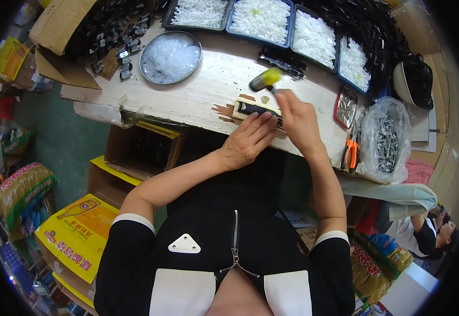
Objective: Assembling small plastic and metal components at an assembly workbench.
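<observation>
The right hand (300, 122) has its grip closed around a blurred hammer (262, 80), whose head shows past the far side of the cream holder (236, 109). A black part (251, 108) lies inside that holder; the left hand (246, 143) rests fingers over it (whether this grip pinches, I cannot tell). A skewed blow could catch those fingers; slack steadying could let the part jump.

Workbench (208, 89), cream block (236, 109), 4 trays (292, 26), dish (141, 60), pliers (351, 154)

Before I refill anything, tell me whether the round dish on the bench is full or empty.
Well filled, not empty: translucent pieces cover most of the round dish, leaving mainly its rim showing.
</observation>
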`<state>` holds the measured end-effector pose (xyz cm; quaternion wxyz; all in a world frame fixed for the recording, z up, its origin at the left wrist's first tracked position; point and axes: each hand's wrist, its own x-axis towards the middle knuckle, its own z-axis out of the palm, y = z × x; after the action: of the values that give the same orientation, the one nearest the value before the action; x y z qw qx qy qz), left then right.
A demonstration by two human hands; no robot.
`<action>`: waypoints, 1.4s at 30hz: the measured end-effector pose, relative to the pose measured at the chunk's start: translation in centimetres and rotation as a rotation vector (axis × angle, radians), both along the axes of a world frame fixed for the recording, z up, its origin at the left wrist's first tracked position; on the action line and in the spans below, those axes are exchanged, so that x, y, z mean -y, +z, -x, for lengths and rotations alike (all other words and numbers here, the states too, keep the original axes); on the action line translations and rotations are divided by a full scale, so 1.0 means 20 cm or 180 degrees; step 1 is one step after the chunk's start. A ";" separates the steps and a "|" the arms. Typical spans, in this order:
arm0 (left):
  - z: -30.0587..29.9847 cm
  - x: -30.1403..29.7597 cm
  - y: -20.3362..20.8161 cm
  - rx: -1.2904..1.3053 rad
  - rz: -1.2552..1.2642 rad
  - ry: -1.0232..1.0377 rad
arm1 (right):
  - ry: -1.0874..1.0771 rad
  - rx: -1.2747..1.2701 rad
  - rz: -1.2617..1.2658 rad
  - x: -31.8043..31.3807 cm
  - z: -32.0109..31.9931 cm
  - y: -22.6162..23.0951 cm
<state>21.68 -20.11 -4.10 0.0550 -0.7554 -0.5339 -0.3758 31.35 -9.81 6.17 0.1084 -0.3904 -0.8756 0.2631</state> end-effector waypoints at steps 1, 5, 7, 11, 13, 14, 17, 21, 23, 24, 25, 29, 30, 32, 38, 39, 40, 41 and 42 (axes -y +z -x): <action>0.00 0.00 -0.01 -0.0081 -0.0061 -0.0036 | -0.0283 -0.0643 0.0290 0.01 -0.01 0.02; 0.00 -0.01 0.00 0.0114 -0.0001 -0.0218 | 0.0147 0.0627 -0.0453 -0.04 0.00 -0.12; 0.04 -0.02 0.01 0.0226 0.0011 -0.0330 | -0.0082 0.0329 -0.0475 -0.08 -0.07 -0.15; 0.13 -0.08 0.13 0.0147 -0.0108 0.0059 | -0.0981 -0.0026 -0.0734 -0.12 -0.30 -0.14; 0.18 -0.12 0.11 0.0141 0.0038 -0.0058 | -0.1002 0.0187 -0.1034 -0.14 -0.43 -0.23; 0.20 -0.14 0.10 0.0148 0.0213 -0.0157 | -0.1006 0.0421 -0.1306 -0.14 -0.48 -0.27; 0.24 -0.20 0.11 0.0163 0.0294 -0.0540 | -0.1050 0.0902 -0.1085 -0.13 -0.57 -0.31; 0.27 -0.28 0.16 0.0333 0.0421 -0.0888 | -0.1106 0.0263 -0.1606 -0.17 -0.59 -0.31; 0.27 -0.34 0.18 0.0407 0.0430 -0.0909 | -0.1059 0.0090 -0.1638 -0.23 -0.57 -0.30; 0.26 -0.39 0.16 0.0223 0.0289 -0.0742 | -0.0997 -0.0064 -0.1654 -0.26 -0.55 -0.29; 0.26 -0.45 0.14 0.0045 0.0138 -0.0570 | -0.0994 -0.0078 -0.1679 -0.30 -0.52 -0.27; 0.27 -0.66 0.09 -0.0697 -0.0041 -0.0184 | -0.0761 -0.0379 -0.1750 -0.45 -0.29 -0.18; 0.27 -0.69 0.08 -0.0701 -0.0062 -0.0155 | -0.0634 -0.0483 -0.1765 -0.50 -0.22 -0.16; 0.26 -0.73 0.11 -0.0649 0.0086 -0.0087 | -0.0426 -0.0759 -0.2007 -0.61 -0.04 -0.16; 0.34 -0.63 0.11 -0.0088 0.0175 0.0122 | 0.0232 -0.1042 -0.2433 -0.91 0.66 -0.07; 0.39 -0.58 0.12 0.0433 0.0188 0.0110 | 0.0249 -0.0890 -0.2508 -0.95 0.77 -0.04; 0.46 -0.53 0.12 0.0434 0.0217 0.0206 | 0.0246 -0.0660 -0.2729 -0.97 0.87 0.00; 0.56 -0.44 0.13 0.0872 0.0158 0.0365 | 0.0264 -0.0562 -0.2878 -0.98 0.96 0.03; 0.66 -0.35 0.12 0.1305 0.0087 0.0523 | 0.0275 -0.0465 -0.3025 -0.99 1.02 0.06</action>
<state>8.47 -13.02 -1.68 -0.0345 -0.6178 -0.5988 -0.5085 10.96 10.05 7.32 0.3249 -0.2414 -0.9044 -0.1351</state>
